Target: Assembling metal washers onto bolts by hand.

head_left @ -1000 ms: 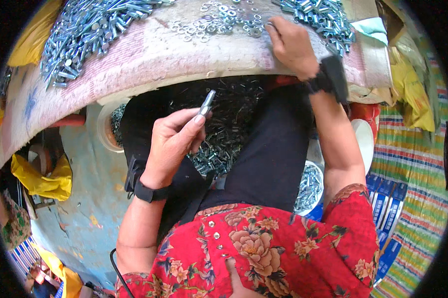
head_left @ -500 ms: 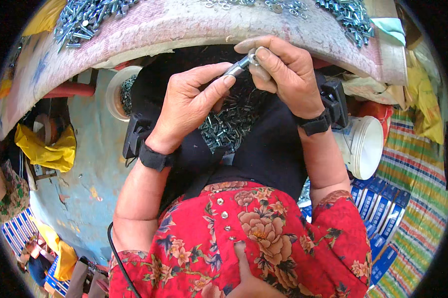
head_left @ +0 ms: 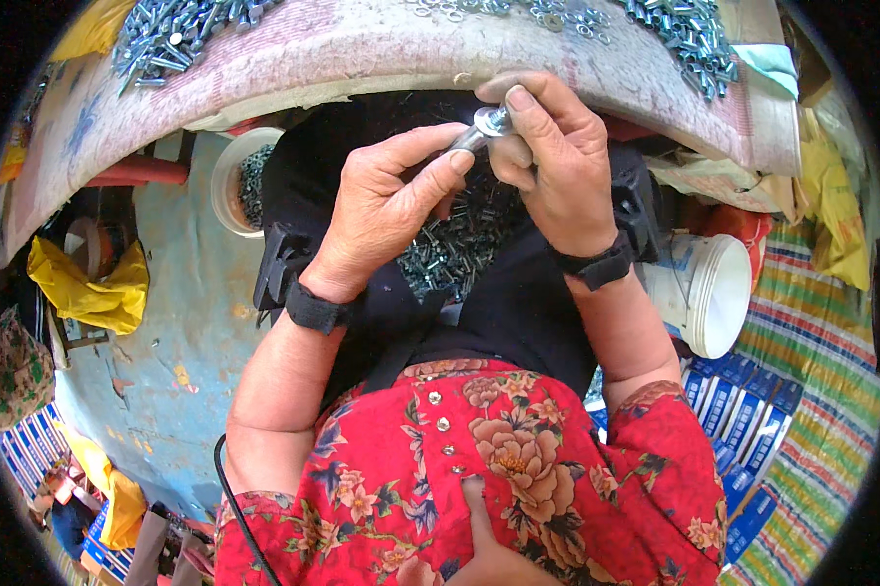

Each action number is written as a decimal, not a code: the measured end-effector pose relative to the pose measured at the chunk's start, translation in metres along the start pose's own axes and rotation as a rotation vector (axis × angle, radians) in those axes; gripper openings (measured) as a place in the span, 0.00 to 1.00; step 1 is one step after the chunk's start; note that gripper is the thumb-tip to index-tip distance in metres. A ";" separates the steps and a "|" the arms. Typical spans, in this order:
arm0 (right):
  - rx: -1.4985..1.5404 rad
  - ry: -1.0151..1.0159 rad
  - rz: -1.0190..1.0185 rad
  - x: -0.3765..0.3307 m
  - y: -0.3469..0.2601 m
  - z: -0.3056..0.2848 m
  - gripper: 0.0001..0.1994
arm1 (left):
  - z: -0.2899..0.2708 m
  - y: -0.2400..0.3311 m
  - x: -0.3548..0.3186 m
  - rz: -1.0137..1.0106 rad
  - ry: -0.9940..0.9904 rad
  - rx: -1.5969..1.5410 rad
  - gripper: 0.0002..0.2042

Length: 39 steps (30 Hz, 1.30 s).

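Above my lap, at the near edge of the cloth-covered table (head_left: pixel 362 68), my two hands meet on one small silvery anchor bolt (head_left: pixel 470 140). Thumb and forefinger of my left hand (head_left: pixel 381 200) pinch its smooth round body. A washer (head_left: pixel 486 122) sits around the upper end, tilted toward me. My right hand (head_left: pixel 562 161) has its fingertips closed on the short end beyond the washer; the fingers partly cover what is there. Below, between my legs, lies a heap of small metal parts (head_left: pixel 450 256).
On the table lie a pile of bolts (head_left: pixel 181 39) at left, loose washers (head_left: pixel 562 18) in the middle and metal sleeves (head_left: pixel 689 49) at right. A tub of small parts (head_left: pixel 247 186) stands left of my legs. A white bucket (head_left: pixel 721 298) lies tipped at right, near blue boxes (head_left: pixel 742 410).
The washer now sits against the bolt's body, facing me more openly. My left hand has shifted slightly right, and my right wrist has drawn in to the left.
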State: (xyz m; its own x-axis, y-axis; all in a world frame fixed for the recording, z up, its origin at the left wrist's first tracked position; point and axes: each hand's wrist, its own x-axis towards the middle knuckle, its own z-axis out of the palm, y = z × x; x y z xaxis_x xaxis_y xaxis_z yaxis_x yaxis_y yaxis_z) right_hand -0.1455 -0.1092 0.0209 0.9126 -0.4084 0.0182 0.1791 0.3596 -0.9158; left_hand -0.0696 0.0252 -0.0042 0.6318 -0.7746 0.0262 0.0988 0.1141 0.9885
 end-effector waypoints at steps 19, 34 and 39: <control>-1.700 0.016 -0.500 0.123 -0.048 -0.101 0.11 | -0.011 -0.011 0.016 -0.116 0.012 -0.187 0.11; -1.166 -0.418 -0.664 0.055 -0.044 -0.029 0.09 | -0.008 0.003 0.017 -0.186 0.021 -0.304 0.10; -1.098 -0.399 -0.642 0.036 -0.042 -0.020 0.09 | -0.006 0.015 0.007 -0.171 -0.031 -0.224 0.10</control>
State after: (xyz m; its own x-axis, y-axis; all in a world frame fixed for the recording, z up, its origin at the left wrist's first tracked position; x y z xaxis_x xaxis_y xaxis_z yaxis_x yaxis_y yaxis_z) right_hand -0.1274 -0.1556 0.0523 0.8568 0.0897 0.5078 0.3994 -0.7383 -0.5435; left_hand -0.0590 0.0253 0.0096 0.5681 -0.8126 -0.1300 0.3711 0.1120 0.9218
